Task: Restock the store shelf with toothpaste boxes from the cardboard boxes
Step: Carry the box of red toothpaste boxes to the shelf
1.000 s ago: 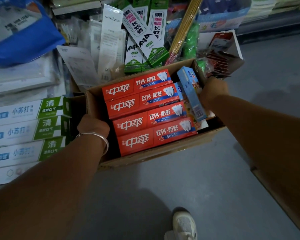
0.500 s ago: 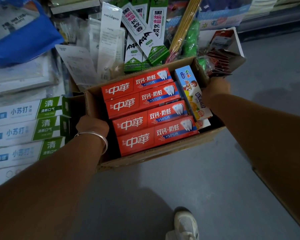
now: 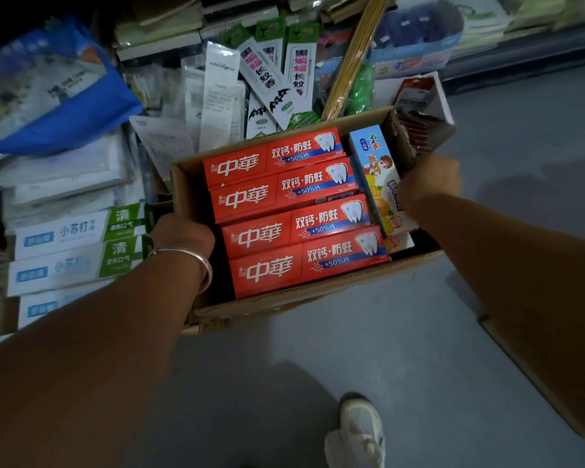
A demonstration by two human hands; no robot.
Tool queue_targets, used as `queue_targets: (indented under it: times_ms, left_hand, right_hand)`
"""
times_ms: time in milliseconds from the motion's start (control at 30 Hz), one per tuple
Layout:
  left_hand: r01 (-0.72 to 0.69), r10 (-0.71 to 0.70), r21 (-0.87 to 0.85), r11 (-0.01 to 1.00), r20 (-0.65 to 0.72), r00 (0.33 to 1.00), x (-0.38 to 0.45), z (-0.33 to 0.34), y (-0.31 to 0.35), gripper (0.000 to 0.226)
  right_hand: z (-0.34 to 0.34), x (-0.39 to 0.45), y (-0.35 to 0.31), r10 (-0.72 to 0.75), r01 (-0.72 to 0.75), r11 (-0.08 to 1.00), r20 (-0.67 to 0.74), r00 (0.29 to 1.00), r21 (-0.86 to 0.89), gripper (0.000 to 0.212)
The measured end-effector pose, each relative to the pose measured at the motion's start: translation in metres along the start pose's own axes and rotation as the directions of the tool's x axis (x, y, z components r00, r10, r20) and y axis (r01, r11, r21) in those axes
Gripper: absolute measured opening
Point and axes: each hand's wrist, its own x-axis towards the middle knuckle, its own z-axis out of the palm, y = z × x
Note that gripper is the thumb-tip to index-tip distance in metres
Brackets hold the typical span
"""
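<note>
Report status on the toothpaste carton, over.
Left hand and right hand grip cardboard box ends. Red toothpaste boxes inside. Nothing shelved yet.

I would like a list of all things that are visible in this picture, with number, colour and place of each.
cardboard box: one, brown, centre, held at both ends.
red toothpaste boxes: four visible, red, lying flat in the cardboard box.
children's toothpaste box: one, blue and white, at the right end inside the cardboard box.
white-green toothpaste boxes: at least three, stacked at left.
bat-print boxes: several, white and green, behind the cardboard box.
blue bag: one, upper left.
floor: grey.
shoe: one, white, bottom.
bracelet: one, silver, left wrist.
left hand: grips the left end.
right hand: grips the right end.
</note>
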Motion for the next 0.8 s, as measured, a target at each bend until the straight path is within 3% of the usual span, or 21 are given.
queue_targets:
  times_ms: [300, 533, 800]
  left_hand:
    - [-0.266, 0.256, 0.178, 0.947, 0.08, 0.963, -0.075, -0.117, 0.044, 0.035]
    - [-0.442, 0.417, 0.162, 0.882, 0.165, 0.894, -0.159, -0.205, 0.077, 0.036]
    - [-0.672, 0.621, 0.135, 0.728, 0.284, 0.73, -0.278, -0.274, 0.102, 0.041]
  right_hand:
    - [-0.122, -0.089, 0.017, 0.069, -0.069, 0.989, 0.002, 0.998, 0.127, 0.021]
    - [-0.216, -0.192, 0.047, 0.229, -0.203, 0.956, -0.103, 0.968, 0.211, 0.03]
    - [-0.303, -0.314, 0.117, 0.48, -0.396, 0.848, -0.194, 0.856, 0.351, 0.038]
